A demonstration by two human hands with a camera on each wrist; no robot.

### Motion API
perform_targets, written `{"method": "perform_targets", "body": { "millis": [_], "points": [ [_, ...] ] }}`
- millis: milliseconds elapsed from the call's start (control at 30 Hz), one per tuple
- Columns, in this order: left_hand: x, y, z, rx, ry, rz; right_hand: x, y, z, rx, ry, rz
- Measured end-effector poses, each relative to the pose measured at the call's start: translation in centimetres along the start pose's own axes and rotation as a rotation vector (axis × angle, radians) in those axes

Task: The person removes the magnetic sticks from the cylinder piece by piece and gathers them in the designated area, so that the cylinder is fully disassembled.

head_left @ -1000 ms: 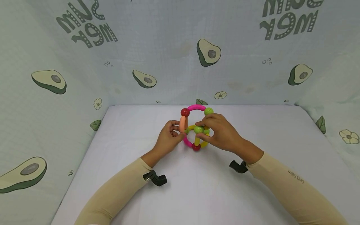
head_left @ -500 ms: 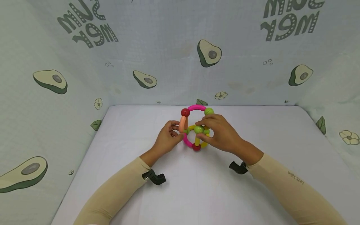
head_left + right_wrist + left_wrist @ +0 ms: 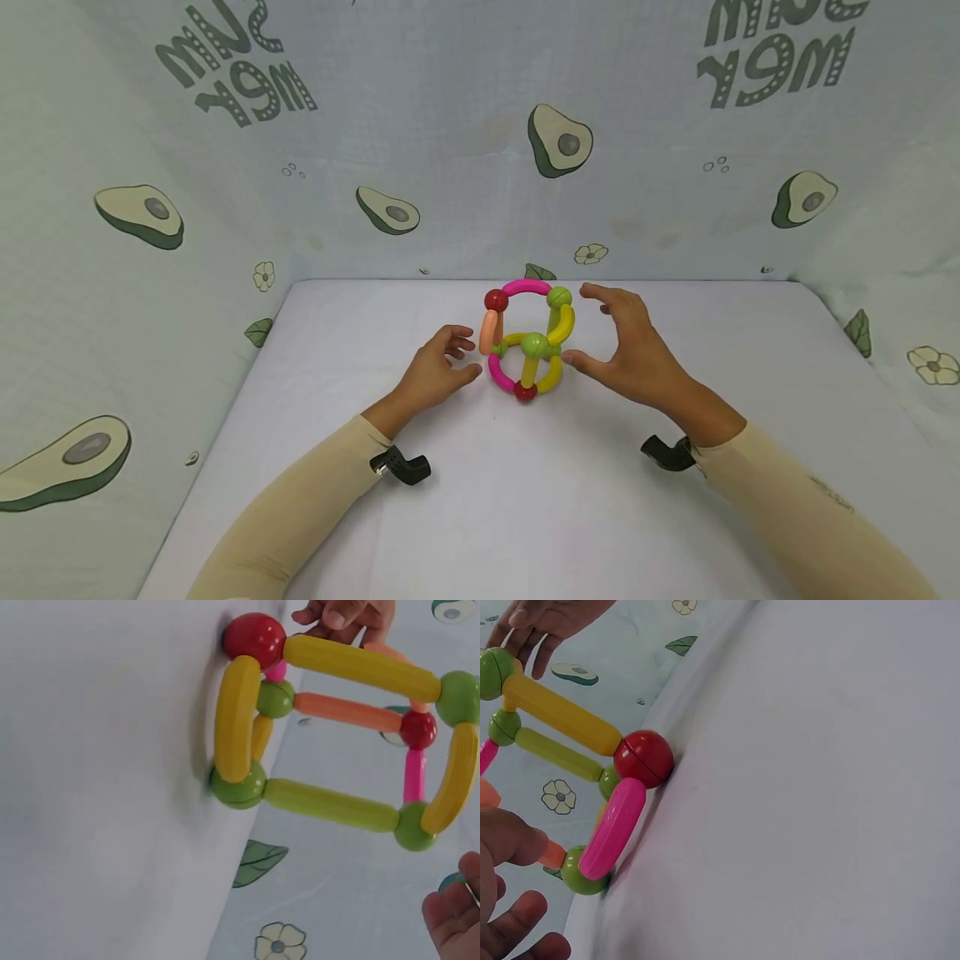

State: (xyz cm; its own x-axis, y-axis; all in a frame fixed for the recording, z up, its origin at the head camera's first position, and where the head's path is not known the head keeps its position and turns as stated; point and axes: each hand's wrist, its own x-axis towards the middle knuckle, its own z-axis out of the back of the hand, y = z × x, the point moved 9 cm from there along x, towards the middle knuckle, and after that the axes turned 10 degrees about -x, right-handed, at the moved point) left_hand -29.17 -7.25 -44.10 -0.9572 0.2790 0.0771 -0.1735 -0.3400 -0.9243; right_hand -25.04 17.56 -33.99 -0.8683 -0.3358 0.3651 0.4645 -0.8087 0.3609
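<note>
A magnetic ball-and-rod toy frame stands upright on the white table (image 3: pixel 495 500). A lower ring, upright rods and a partial upper ring make it up. At its top are a red ball (image 3: pixel 496 301), a pink curved rod (image 3: pixel 527 286), a yellow curved rod (image 3: pixel 564 326) and a front green ball (image 3: pixel 535 346). An orange curved rod (image 3: pixel 488 332) hangs from the red ball; its lower end looks free. My left hand (image 3: pixel 433 371) is just left of that rod, fingers loosely bent, holding nothing. My right hand (image 3: pixel 637 354) is off the frame's right side, thumb and fingers spread.
Behind the table hangs a pale cloth (image 3: pixel 465 125) printed with avocados and flowers. Black wrist mounts sit under the left wrist (image 3: pixel 401 465) and the right wrist (image 3: pixel 670 452).
My right hand has let go of the front green ball and moved right. My left hand has drawn slightly left, off the orange rod. The frame stays standing in place.
</note>
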Motion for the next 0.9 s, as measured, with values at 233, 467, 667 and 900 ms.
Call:
{"method": "perform_targets", "body": {
  "millis": [233, 467, 667, 900],
  "points": [
    [0.5, 0.5, -0.3, 0.133, 0.059, 0.023, -1.4, -3.5, -2.6, 0.061, 0.186, -0.210],
    [1.4, 1.1, -1.1, 0.193, 0.120, -0.009, -2.2, -4.3, -7.4, 0.026, 0.396, -0.222],
    [1.9, 1.4, -1.8, 0.220, 0.164, -0.036, -2.1, -3.8, -9.3, 0.030, 0.450, -0.219],
    [2.2, 1.4, -2.3, 0.270, 0.173, -0.037, -1.8, -3.4, -9.7, 0.009, 0.437, -0.220]
  ]
}}
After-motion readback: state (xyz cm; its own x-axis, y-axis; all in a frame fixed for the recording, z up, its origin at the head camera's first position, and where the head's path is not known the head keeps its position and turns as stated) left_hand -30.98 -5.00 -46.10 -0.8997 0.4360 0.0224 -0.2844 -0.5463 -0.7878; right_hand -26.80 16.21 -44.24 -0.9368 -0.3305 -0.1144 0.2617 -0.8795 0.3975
